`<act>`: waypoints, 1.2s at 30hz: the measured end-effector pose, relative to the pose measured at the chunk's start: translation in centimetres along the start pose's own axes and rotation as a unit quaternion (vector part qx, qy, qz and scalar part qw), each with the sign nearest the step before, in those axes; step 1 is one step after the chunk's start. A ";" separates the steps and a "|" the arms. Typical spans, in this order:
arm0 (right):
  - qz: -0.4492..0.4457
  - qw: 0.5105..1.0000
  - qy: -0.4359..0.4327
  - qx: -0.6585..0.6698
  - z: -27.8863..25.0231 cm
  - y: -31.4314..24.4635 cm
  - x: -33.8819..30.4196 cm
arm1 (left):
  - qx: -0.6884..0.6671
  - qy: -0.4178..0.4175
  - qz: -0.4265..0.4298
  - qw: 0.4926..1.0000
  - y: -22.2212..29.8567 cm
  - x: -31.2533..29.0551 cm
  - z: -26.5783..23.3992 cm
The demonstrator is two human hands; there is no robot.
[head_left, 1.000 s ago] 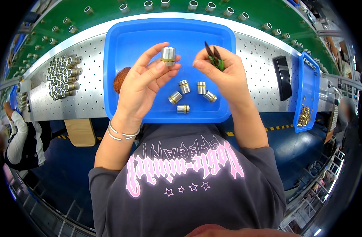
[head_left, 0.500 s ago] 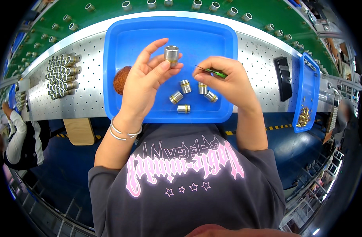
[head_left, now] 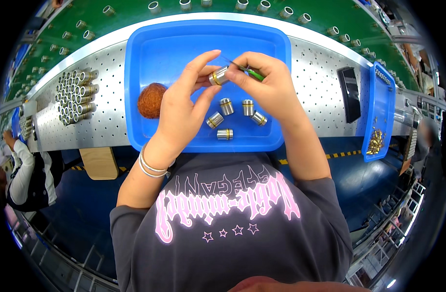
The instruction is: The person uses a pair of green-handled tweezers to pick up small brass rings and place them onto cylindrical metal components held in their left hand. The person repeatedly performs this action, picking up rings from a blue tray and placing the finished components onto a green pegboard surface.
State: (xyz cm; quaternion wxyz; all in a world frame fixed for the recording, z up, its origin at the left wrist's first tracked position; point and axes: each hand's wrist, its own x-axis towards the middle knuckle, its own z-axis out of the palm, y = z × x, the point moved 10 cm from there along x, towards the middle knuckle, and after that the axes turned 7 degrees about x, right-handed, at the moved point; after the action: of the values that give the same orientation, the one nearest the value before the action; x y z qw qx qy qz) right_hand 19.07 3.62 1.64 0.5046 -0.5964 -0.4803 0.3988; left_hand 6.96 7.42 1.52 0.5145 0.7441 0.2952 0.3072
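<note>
- From here, I see the left hand [head_left: 184,100] half curled, its thumb and rear fingers gripping a steel cylinder [head_left: 219,76] with a yellowish band, while the index finger lifts clear.
- That cylinder, my dial's centre, is held tilted above the blue tray [head_left: 184,36], one end raised toward 2 o'clock.
- At 3 o'clock the right hand [head_left: 268,80] is closed round a green-handled tool [head_left: 255,74], whose slim dark tips point toward 10, just beside the cylinder's raised end; whether they touch it, I can't tell.
- Between 4 and 6 o'clock, five loose cylinders [head_left: 225,134] of the same kind sit inside the tray, near one another.
- Toward 8 o'clock, a brown fibrous ball [head_left: 151,100] rests in the tray, just beside the left forearm.
- Further out, just below 9, many more cylinders stand packed in a block [head_left: 76,97] on the perforated metal desk [head_left: 111,73].
- Slightly past 3 lies a black slab [head_left: 349,95]; beyond it, a narrow blue tray [head_left: 365,141] carries small brass-coloured pieces [head_left: 376,142].
- From 10 round to 2, a green surface [head_left: 130,22] bears spaced-out cylinders.
</note>
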 end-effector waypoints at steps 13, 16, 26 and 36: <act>0.001 0.999 0.010 0.036 0.0 0.2 -0.6 | 0.039 -0.008 0.018 0.999 -0.5 -0.1 0.4; 0.024 0.994 0.001 0.107 0.1 1.3 -0.5 | -0.028 -0.014 -0.042 0.999 -0.7 0.0 0.3; 0.007 0.968 0.042 0.246 -1.8 0.9 -0.5 | -0.362 -0.071 -0.226 0.902 -3.5 -0.7 1.8; -0.080 0.960 -0.022 0.267 -0.2 -1.6 0.0 | -0.350 -0.060 -0.208 0.911 -3.4 -0.5 1.8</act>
State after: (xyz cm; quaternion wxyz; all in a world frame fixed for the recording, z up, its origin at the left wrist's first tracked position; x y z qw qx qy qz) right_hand 18.98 3.60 3.25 0.6648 -0.3906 -0.4134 0.4843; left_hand 7.61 6.96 -2.32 0.8109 0.4550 0.2859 0.2317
